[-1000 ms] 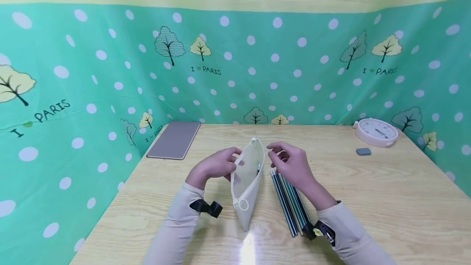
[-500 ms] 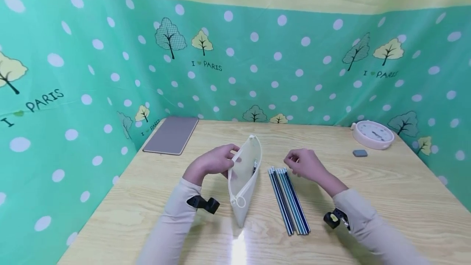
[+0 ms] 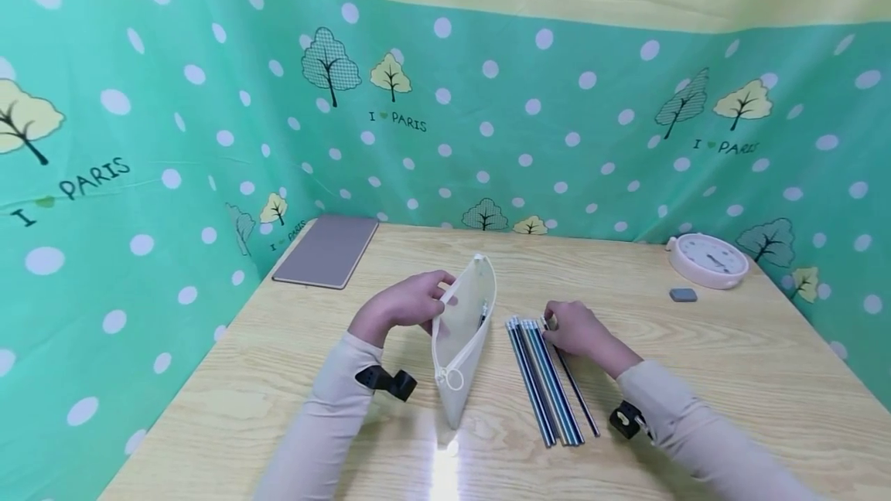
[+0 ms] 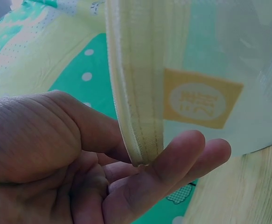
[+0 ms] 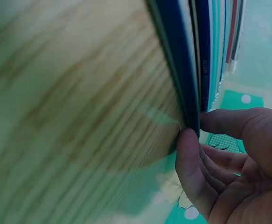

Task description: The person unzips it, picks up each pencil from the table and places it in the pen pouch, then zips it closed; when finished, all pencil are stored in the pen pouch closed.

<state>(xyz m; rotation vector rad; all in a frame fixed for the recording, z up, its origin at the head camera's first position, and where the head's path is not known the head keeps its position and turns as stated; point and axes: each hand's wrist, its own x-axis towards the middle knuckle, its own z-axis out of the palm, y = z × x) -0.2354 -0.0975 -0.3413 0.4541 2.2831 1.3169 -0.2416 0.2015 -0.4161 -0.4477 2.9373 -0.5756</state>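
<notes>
A pale zippered pencil pouch (image 3: 455,331) stands mouth-up and gaping on the table. My left hand (image 3: 409,303) pinches its left zipper edge between thumb and fingers; the left wrist view shows the zipper tape (image 4: 138,107) there and a yellow label (image 4: 196,98). Inside the pouch, the end of a dark pencil (image 3: 483,314) is visible. To the pouch's right lies a row of striped pencils (image 3: 543,385). My right hand (image 3: 574,328) pinches one dark pencil (image 3: 579,391) near its upper end, at the row's right side. In the right wrist view, thumb and fingertip meet on that pencil (image 5: 180,60).
A grey notebook (image 3: 327,250) lies at the back left of the wooden table (image 3: 696,377). At the back right are a pink round clock (image 3: 708,260) and a small grey eraser (image 3: 683,294). A green dotted cloth (image 3: 592,145) hangs behind.
My right hand has gone from beside the pouch's mouth to the right end of the pencil row and taken hold of one pencil, now angled apart. The left hand still holds the pouch.
</notes>
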